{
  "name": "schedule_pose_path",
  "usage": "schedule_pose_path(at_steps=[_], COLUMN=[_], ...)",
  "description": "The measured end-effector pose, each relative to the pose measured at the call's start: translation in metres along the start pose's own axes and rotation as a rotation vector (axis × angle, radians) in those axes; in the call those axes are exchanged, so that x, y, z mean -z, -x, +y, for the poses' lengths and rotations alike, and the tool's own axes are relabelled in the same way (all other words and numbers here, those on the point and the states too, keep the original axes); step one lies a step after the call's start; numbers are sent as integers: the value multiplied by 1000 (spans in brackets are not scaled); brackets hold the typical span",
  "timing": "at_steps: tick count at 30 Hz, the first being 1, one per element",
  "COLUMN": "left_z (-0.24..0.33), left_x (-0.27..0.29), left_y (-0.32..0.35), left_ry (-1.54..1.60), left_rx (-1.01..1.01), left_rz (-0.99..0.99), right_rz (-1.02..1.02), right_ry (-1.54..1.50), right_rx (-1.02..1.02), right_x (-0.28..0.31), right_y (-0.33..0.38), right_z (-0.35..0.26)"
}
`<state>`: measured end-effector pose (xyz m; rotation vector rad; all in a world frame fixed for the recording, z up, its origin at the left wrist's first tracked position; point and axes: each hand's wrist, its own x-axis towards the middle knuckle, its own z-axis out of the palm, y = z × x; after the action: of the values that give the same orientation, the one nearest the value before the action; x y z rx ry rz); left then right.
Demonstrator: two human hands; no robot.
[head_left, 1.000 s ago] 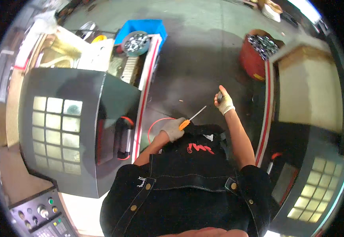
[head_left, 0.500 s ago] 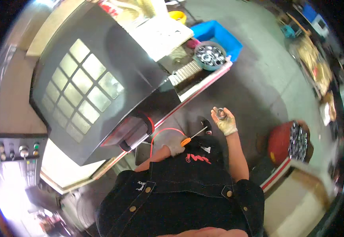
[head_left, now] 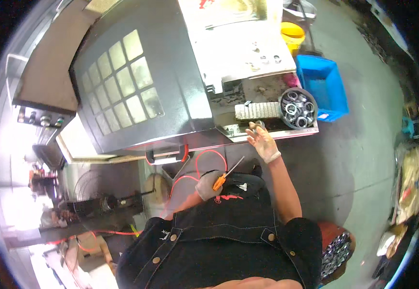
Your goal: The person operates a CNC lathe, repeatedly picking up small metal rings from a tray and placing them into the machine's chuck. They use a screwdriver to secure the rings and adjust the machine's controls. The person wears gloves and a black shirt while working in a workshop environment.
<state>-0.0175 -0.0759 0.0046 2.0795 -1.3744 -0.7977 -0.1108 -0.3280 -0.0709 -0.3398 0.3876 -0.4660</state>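
Observation:
My gloved left hand (head_left: 208,186) is closed around the orange handle of a screwdriver (head_left: 219,181), held in front of my dark apron with its metal shaft pointing up and to the right. My right hand (head_left: 263,145), also in a light glove, reaches forward to the front edge of the machine's tray. A small metal ring (head_left: 259,124) is at its thumb and fingertips, partly hidden by them. Just beyond that hand lies a pale ribbed block (head_left: 257,111). To its right stands a round bowl (head_left: 283,102) filled with shiny metal rings (head_left: 298,109).
A grey machine door with a paned window (head_left: 125,77) stands at left, with a handle (head_left: 167,158) on its lower edge. Several loose rings (head_left: 264,59) lie on a white top. Right of it are a yellow bucket (head_left: 292,34) and a blue bin (head_left: 324,86). A red container of metal parts (head_left: 335,255) stands at lower right.
My view has turned toward the machine. My right hand has moved forward to the tray with the ring, which has gone from palm to fingertips. The left hand still holds the screwdriver.

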Motion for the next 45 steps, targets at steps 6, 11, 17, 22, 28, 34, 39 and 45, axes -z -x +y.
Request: schedule_pose_path(at_steps=[6,11,17,22,28,34,39,45], left_z=[3,-4,-25,-42,-72,-112,-137,-152], left_x=[-5,-7,13,40,72,111,144,178], left_y=[28,40,40,38,52,39,28,13], left_ry=[43,58,89,161,228,253,295,74], left_rx=[68,176,109,15,98,249,451,756], left_rz=[352,586,644,720,743,674,495,217], right_rz=[-200,20,29,-42,-248,-180,23,-2], right_ry=[685,344,281,408,342,328,346,408], right_rx=[-47,128,201,61,7,-349,-374,-560], right_x=[-90,-121,-156,-174,-190,-166,-144,-113], right_y=[-53,-62,-64,-79,-88,-144,-140,-135], right_z=[15,58,87,144,215,259,252,228])
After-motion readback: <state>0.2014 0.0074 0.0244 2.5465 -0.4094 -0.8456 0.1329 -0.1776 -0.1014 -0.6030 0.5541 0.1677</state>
